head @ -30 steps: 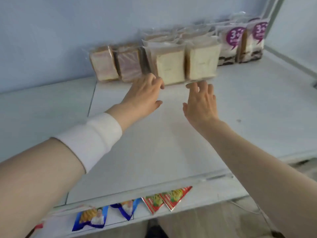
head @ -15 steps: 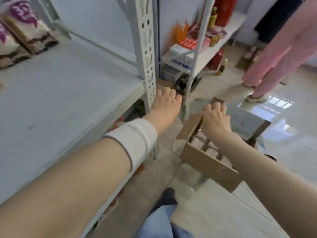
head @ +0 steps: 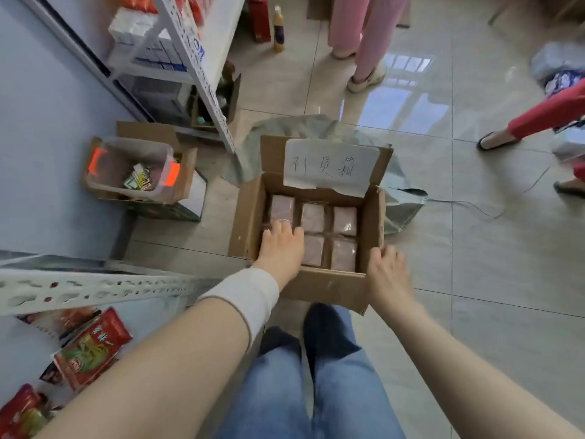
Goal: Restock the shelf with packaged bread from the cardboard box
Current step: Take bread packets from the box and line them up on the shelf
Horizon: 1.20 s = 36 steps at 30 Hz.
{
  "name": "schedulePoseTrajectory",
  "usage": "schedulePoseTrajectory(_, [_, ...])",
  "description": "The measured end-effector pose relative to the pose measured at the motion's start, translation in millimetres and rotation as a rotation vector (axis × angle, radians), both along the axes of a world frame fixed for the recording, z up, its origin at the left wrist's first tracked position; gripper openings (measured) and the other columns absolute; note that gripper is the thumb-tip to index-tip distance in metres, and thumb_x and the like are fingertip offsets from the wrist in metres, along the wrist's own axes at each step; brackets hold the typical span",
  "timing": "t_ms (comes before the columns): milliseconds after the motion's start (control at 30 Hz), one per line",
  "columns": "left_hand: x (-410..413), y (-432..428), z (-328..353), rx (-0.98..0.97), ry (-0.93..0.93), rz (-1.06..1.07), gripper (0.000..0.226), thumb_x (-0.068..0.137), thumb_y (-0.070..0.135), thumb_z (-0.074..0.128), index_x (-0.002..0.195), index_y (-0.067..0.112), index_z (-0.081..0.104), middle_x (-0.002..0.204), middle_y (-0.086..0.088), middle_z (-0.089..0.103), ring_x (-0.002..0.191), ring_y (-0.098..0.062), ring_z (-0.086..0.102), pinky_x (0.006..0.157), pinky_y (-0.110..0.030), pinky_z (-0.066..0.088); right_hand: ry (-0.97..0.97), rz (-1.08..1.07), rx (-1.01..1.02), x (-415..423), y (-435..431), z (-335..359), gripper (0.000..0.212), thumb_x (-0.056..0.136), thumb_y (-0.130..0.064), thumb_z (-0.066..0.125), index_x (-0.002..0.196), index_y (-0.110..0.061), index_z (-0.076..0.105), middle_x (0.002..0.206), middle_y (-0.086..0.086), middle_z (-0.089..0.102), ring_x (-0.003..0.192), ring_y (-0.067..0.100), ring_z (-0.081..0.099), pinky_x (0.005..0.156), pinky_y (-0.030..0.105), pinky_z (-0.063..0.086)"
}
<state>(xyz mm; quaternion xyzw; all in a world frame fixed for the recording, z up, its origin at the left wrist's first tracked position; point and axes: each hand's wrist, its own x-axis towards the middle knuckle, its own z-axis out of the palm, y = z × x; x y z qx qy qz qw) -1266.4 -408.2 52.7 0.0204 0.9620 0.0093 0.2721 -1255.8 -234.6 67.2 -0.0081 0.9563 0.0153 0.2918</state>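
1. Glossy beige floor tiles (head: 474,248) mirrored the window light, and a crumpled grey plastic sheet (head: 402,198) lay on them under a brown cardboard box (head: 329,286)
2. That box was squarish, matte and creased, with its flaps open; a white paper label (head: 330,166) bearing handwritten characters was taped to the far flap
3. Inside it the packaged bread (head: 345,221) lay flat in two rows: square, pinkish-brown slabs sealed in clear, shiny film, packed edge to edge
4. The left hand (head: 281,245), with a white fabric wristband (head: 250,299) on its forearm, reached into the near-left corner of the box, fingers straight and slightly spread, laid on top of the packs there
5. The right hand (head: 384,267) was at the box's near-right corner, its fingers curled over the rim
6. To the left a clear plastic tub with orange handles (head: 129,166) sat inside a smaller carton, near a white perforated metal shelf upright (head: 196,58)
7. Red foil snack packets (head: 91,346) lay on the shelf at the lower left
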Motion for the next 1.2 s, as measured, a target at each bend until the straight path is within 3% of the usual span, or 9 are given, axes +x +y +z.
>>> schedulePoseTrajectory(300, [-47,-1,-189,0.045,-0.229,0.394,0.055,0.086,0.031,0.06,0.13,0.009,0.035,0.133,-0.016,0.038,0.124,-0.032,0.035,0.101,-0.042,0.035,-0.256,-0.233,-0.124,-68,27,-193,0.033,0.09,-0.013,0.047,0.121,-0.002,0.042,0.125,0.017,0.043,0.118,0.034,0.042,0.095,0.036,0.037])
schedulePoseTrajectory(467, [-67,-11,-296,0.132,-0.154,1.018,0.083,0.081,0.022,0.067,0.143,0.006,0.014,0.147,-0.019,0.02,0.136,-0.036,0.02,0.11,-0.047,0.024,-0.463,-0.465,-0.097,-103,18,-336,0.063,0.094,-0.04,0.045,0.134,0.008,0.036,0.134,0.021,0.041,0.124,0.035,0.041,0.102,0.037,0.036])
schedulePoseTrajectory(567, [-73,-18,-336,0.257,-0.018,1.357,0.085,0.079,0.015,0.067,0.145,0.013,0.014,0.147,-0.018,0.023,0.136,-0.036,0.022,0.11,-0.044,0.023,-0.413,-0.769,-0.104,-106,7,-383,0.074,0.09,-0.037,0.055,0.141,0.006,0.022,0.141,0.025,0.035,0.129,0.038,0.037,0.105,0.039,0.032])
schedulePoseTrajectory(667, [-72,-22,-347,0.223,0.042,1.368,0.083,0.08,0.015,0.066,0.145,0.012,0.015,0.145,-0.02,0.025,0.136,-0.038,0.022,0.111,-0.045,0.021,-0.316,-0.868,-0.092,-107,3,-390,0.075,0.086,-0.029,0.063,0.138,0.004,0.02,0.137,0.027,0.038,0.126,0.041,0.04,0.104,0.042,0.033])
schedulePoseTrajectory(800, [-66,-28,-348,0.194,-0.014,1.288,0.085,0.078,0.015,0.068,0.145,0.009,0.016,0.141,-0.021,0.039,0.133,-0.038,0.031,0.111,-0.045,0.027,-0.361,-0.877,-0.164,-109,8,-376,0.084,0.074,-0.034,0.075,0.132,0.001,0.025,0.127,0.026,0.052,0.121,0.043,0.047,0.095,0.045,0.041])
schedulePoseTrajectory(867, [-69,-31,-349,0.161,-0.051,1.238,0.076,0.079,0.022,0.067,0.141,0.008,0.025,0.134,-0.02,0.049,0.129,-0.037,0.039,0.107,-0.045,0.034,-0.36,-0.883,-0.179,-109,10,-370,0.084,0.07,-0.033,0.079,0.128,0.0,0.028,0.126,0.025,0.053,0.12,0.042,0.048,0.094,0.045,0.042])
schedulePoseTrajectory(967, [-72,-33,-348,0.095,-0.136,1.11,0.054,0.079,0.032,0.065,0.125,0.01,0.048,0.127,-0.02,0.049,0.122,-0.037,0.043,0.103,-0.043,0.037,-0.349,-0.864,-0.17,-107,9,-364,0.086,0.063,-0.037,0.083,0.124,0.001,0.036,0.129,0.023,0.052,0.123,0.039,0.046,0.096,0.042,0.041])
schedulePoseTrajectory(1100, [-75,-34,-337,0.305,-0.12,1.175,0.038,0.075,0.02,0.073,0.105,0.009,0.051,0.12,-0.019,0.051,0.116,-0.035,0.048,0.095,-0.033,0.038,-0.362,-0.722,-0.217,-98,10,-354,0.077,0.062,-0.05,0.079,0.117,-0.003,0.053,0.123,0.019,0.058,0.117,0.036,0.052,0.096,0.039,0.043])
schedulePoseTrajectory(1200, [-69,-27,-308,0.423,-0.06,1.142,0.045,0.075,0.012,0.073,0.109,0.002,0.046,0.111,-0.019,0.061,0.106,-0.033,0.058,0.081,-0.029,0.04,-0.301,-0.799,-0.347,-92,17,-333,0.072,0.063,-0.042,0.081,0.118,-0.006,0.052,0.12,0.016,0.061,0.115,0.034,0.054,0.098,0.039,0.043])
